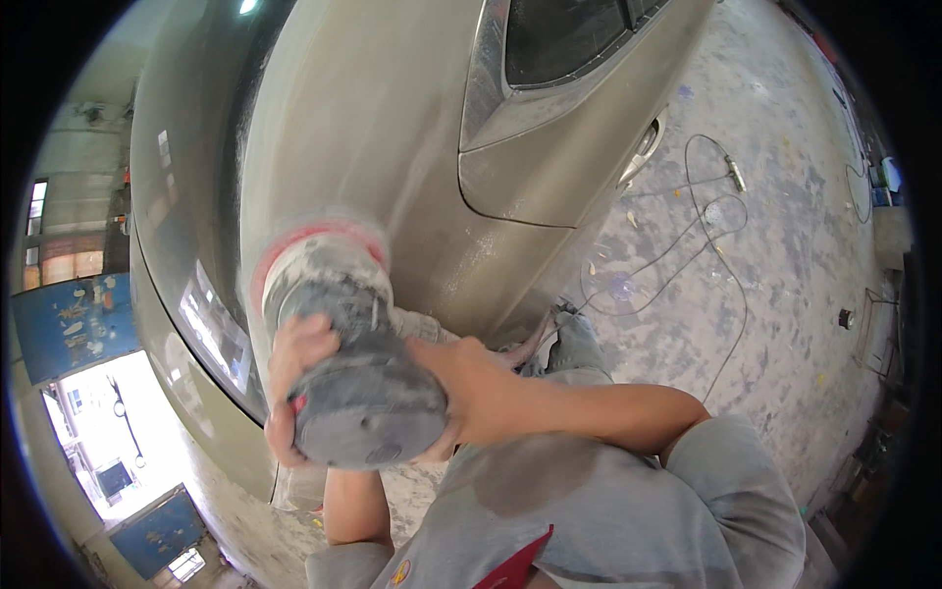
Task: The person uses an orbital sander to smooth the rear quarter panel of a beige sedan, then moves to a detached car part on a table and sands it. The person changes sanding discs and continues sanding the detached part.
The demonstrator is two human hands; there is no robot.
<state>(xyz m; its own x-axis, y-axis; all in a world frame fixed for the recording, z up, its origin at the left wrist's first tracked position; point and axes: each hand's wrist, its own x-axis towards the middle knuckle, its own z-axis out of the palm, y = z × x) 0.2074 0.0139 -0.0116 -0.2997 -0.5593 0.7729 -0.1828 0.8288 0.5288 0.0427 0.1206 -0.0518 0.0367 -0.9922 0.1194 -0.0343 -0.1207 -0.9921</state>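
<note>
Both my hands grip a dusty dark grey power sander (358, 373). Its round red-edged pad (319, 234), smeared by motion, lies against the panel of a beige-gold car (383, 128). My left hand (297, 378) wraps the left side of the tool's body, fingers curled over the top. On the other side, my right hand (451, 383) clasps the body near its rear end, some of its fingers hidden beneath. Pale dust coats the sander and streaks the bodywork. Along the panel's left side runs the dark, glossy rear window (186, 147).
A dark side window (564, 39) and a door handle (643, 152) lie farther along the car. A thin hose (743, 285) with a metal fitting (736, 175) loops over the stained floor (785, 245) at right. Blue panels (74, 324) flank a bright opening at left.
</note>
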